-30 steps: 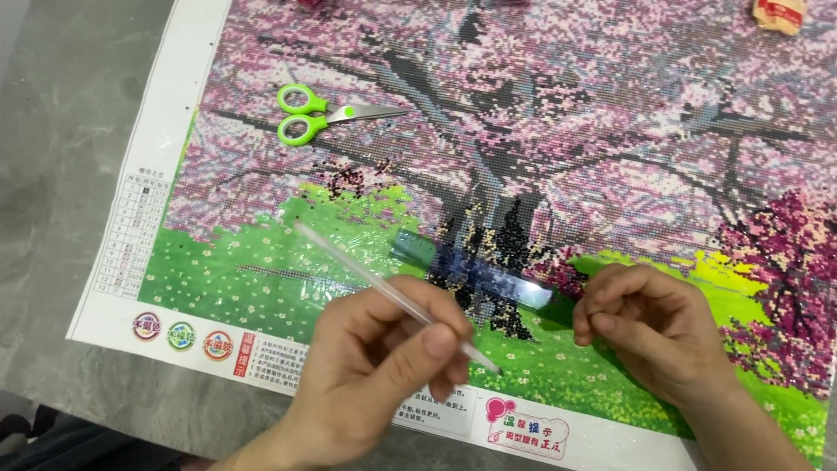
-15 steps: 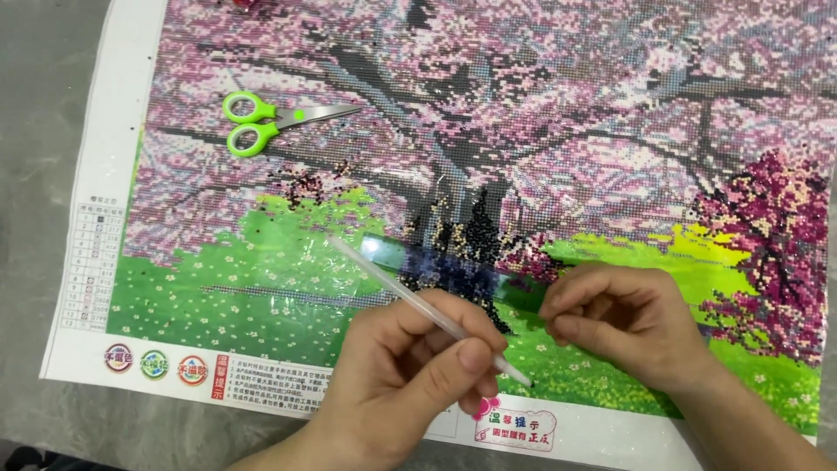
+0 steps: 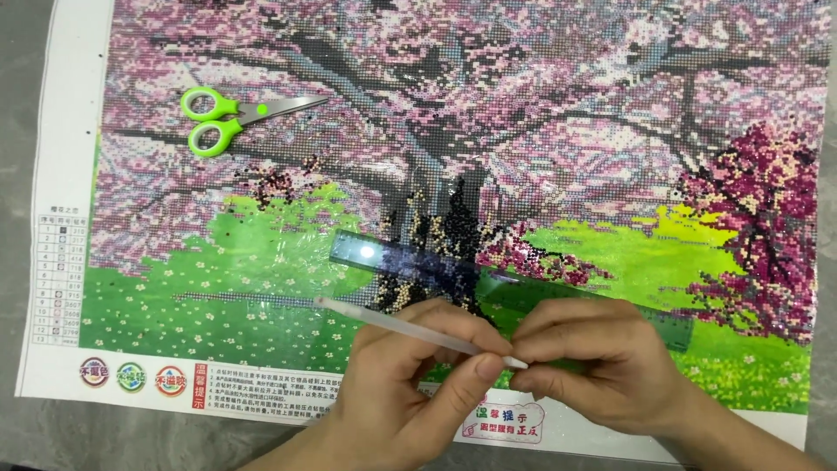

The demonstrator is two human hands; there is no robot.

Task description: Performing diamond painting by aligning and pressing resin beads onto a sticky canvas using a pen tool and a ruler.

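A large bead-mosaic canvas (image 3: 523,113) of a pink blossoming tree over green grass lies flat in front of me. My left hand (image 3: 405,384) holds a thin white pen-like stylus (image 3: 392,324), its tip pointing right. My right hand (image 3: 593,366) has its fingers pinched at that tip, the two hands touching near the canvas's lower edge. A clear ruler (image 3: 418,260) lies slanted across the dark tree trunk area, its right end passing behind my right hand.
Green-handled scissors (image 3: 227,115) lie on the upper left of the canvas. A white margin with a colour chart (image 3: 57,270) and round stickers (image 3: 131,377) runs along the left and bottom. Grey table surface (image 3: 17,105) surrounds the canvas.
The view shifted so the canvas sits further left. My right hand moved left and down to meet the stylus tip. The stylus tilted flatter, and more of the ruler shows.
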